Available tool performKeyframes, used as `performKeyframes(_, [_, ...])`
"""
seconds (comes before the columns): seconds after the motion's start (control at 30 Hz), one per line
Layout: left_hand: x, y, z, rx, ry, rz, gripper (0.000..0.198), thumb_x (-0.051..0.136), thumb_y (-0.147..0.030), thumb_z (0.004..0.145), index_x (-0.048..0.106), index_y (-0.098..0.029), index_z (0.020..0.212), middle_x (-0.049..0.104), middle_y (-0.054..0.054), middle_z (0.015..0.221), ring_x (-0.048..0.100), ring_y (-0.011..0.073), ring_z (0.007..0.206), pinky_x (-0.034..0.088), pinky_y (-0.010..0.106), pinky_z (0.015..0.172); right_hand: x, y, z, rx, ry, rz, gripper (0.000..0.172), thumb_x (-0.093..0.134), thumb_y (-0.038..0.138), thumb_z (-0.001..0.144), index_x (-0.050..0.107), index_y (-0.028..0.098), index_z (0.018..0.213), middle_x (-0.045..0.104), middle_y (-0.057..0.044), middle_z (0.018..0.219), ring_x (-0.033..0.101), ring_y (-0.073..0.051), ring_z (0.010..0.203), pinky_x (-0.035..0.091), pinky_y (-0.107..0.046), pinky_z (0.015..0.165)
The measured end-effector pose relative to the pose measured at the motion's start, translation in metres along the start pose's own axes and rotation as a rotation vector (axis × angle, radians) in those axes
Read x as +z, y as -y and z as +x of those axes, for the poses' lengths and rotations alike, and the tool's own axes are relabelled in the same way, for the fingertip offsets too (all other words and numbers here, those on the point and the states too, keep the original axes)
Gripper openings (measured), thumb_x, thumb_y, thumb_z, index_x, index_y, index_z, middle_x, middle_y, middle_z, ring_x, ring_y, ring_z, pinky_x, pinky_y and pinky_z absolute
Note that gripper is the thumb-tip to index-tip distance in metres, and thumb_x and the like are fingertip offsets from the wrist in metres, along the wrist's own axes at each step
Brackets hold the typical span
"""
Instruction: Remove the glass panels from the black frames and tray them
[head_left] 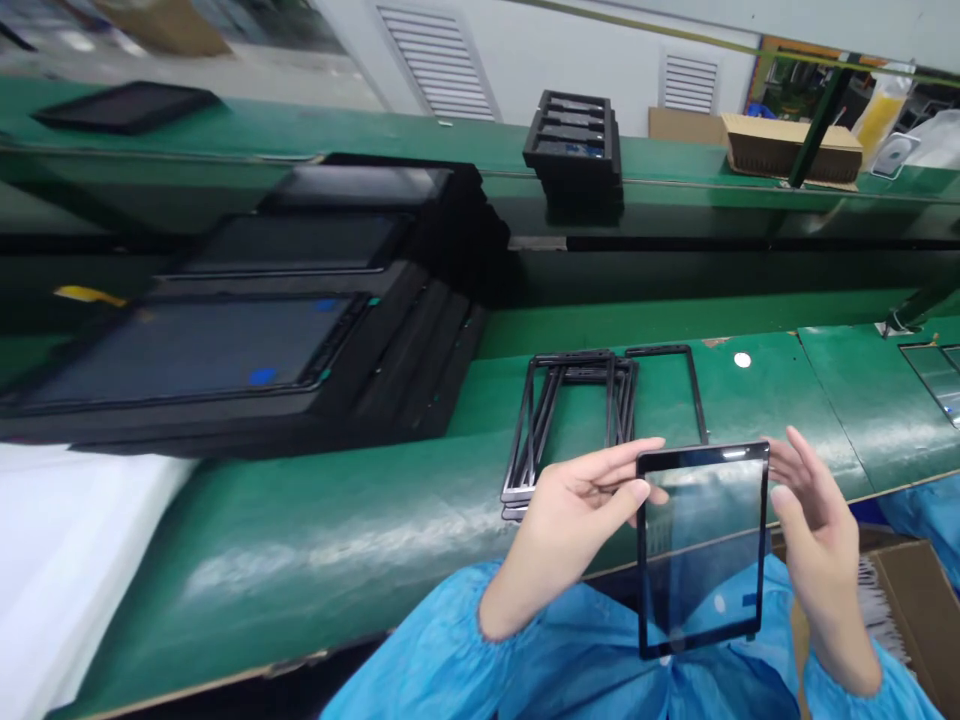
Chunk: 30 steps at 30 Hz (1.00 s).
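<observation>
A clear tablet touch-screen panel (701,560) with a black border stands nearly upright in front of my body. My left hand (577,515) pinches its upper left corner, thumb in front and fingertips showing through the glass behind. Beside the panel's upper right edge is my right hand (817,530), its fingers apart and the thumb raised; whether the fingertips touch the edge I cannot tell. Just beyond my left hand lies an overlapping pile of thin black frames (536,430) on the green bench. Another black frame (697,385) lies to their right, partly hidden by the panel.
Stacked black foam trays (420,350) with screens on them fill the left. White sheeting (67,560) covers the near left corner. On the shelf behind stand more black trays (574,150) and an open cardboard box (795,150). Another carton (911,590) sits below the bench at right.
</observation>
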<state>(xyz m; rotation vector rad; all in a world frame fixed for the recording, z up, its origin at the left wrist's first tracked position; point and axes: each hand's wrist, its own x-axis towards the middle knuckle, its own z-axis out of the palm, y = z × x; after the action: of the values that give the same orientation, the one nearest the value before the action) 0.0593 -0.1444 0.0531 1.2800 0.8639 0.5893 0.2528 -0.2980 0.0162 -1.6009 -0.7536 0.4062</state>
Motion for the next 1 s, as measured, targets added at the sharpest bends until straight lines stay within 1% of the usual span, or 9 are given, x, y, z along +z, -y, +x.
performKeyframes(0.13, [-0.004,0.017,-0.004,0.018,0.007,0.053,0.046,0.083,-0.041,0.083,0.085,-0.015,0.121,0.082,0.009,0.073,0.077,0.0219,0.067,0.065,0.028,0.064,0.003,0.015,0.014,0.163,0.106,0.159,0.031,0.076,0.036,0.094,0.081,0.022,0.121,0.083,-0.005,0.077,0.081,-0.024,0.074,0.067,-0.036,0.077])
performKeyframes(0.23, [-0.008,0.028,-0.006,0.029,0.011,0.083,0.048,0.081,-0.047,0.086,0.084,-0.017,0.123,0.083,0.01,0.077,0.08,0.024,0.071,0.068,0.031,0.072,0.008,0.019,0.014,0.189,0.092,0.202,0.021,0.078,0.038,0.092,0.082,0.021,0.103,0.083,-0.005,0.073,0.08,-0.022,0.061,0.067,-0.033,0.066])
performKeyframes(0.33, [-0.008,0.023,-0.007,0.124,0.036,0.217,0.044,0.075,-0.046,0.092,0.083,-0.021,0.127,0.085,0.016,0.112,0.082,0.0312,0.101,0.069,0.036,0.083,0.012,0.021,0.011,0.183,0.072,0.203,0.022,0.078,0.04,0.092,0.082,0.02,0.099,0.084,-0.006,0.075,0.08,-0.023,0.059,0.067,-0.032,0.061])
performKeyframes(0.4, [-0.004,0.013,-0.007,0.274,0.049,0.404,0.041,0.072,-0.041,0.094,0.081,-0.026,0.131,0.069,0.014,0.151,0.068,0.0365,0.135,0.063,0.043,0.102,0.016,0.022,0.008,0.158,0.108,0.162,0.021,0.077,0.038,0.093,0.083,0.02,0.099,0.084,-0.006,0.076,0.081,-0.023,0.062,0.067,-0.031,0.064])
performKeyframes(0.47, [0.003,0.002,-0.007,0.401,0.136,0.562,0.044,0.072,-0.034,0.093,0.078,-0.031,0.137,0.058,0.009,0.162,0.058,0.0366,0.147,0.054,0.047,0.115,0.021,0.023,0.007,0.143,0.212,0.134,0.022,0.078,0.038,0.093,0.083,0.02,0.103,0.085,-0.006,0.078,0.083,-0.023,0.067,0.068,-0.031,0.07])
performKeyframes(0.63, [0.007,-0.003,-0.004,0.227,0.41,0.493,0.045,0.061,-0.028,0.1,0.07,-0.032,0.144,0.086,0.005,0.109,0.082,0.0235,0.085,0.064,0.03,0.08,0.01,0.014,0.015,0.368,0.528,0.26,0.055,0.078,0.061,0.091,0.08,0.019,0.126,0.086,-0.008,0.09,0.085,-0.027,0.084,0.068,-0.04,0.083])
performKeyframes(0.73, [-0.003,0.007,-0.005,0.007,0.263,0.233,0.04,0.065,-0.034,0.098,0.067,-0.024,0.137,0.085,0.009,0.105,0.08,0.0226,0.075,0.06,0.025,0.059,-0.018,-0.001,0.023,0.469,0.531,0.208,0.056,0.073,0.069,0.093,0.085,0.019,0.115,0.086,-0.014,0.104,0.084,-0.031,0.101,0.065,-0.045,0.094])
performKeyframes(0.87, [-0.01,0.016,-0.009,-0.083,0.007,-0.013,0.046,0.075,-0.043,0.092,0.058,-0.02,0.128,0.083,0.013,0.109,0.079,0.0218,0.071,0.058,0.026,0.054,-0.035,-0.016,0.024,0.512,0.425,0.198,0.059,0.074,0.075,0.087,0.084,0.017,0.09,0.085,-0.014,0.085,0.081,-0.029,0.069,0.067,-0.041,0.067])
performKeyframes(1.0, [-0.005,0.017,-0.015,-0.067,-0.124,-0.078,0.049,0.079,-0.044,0.09,0.054,-0.02,0.124,0.084,0.011,0.103,0.078,0.0209,0.068,0.056,0.025,0.053,-0.017,-0.011,0.021,0.416,0.258,0.215,0.062,0.073,0.076,0.087,0.077,0.016,0.071,0.081,-0.012,0.07,0.071,-0.021,0.049,0.06,-0.031,0.052])
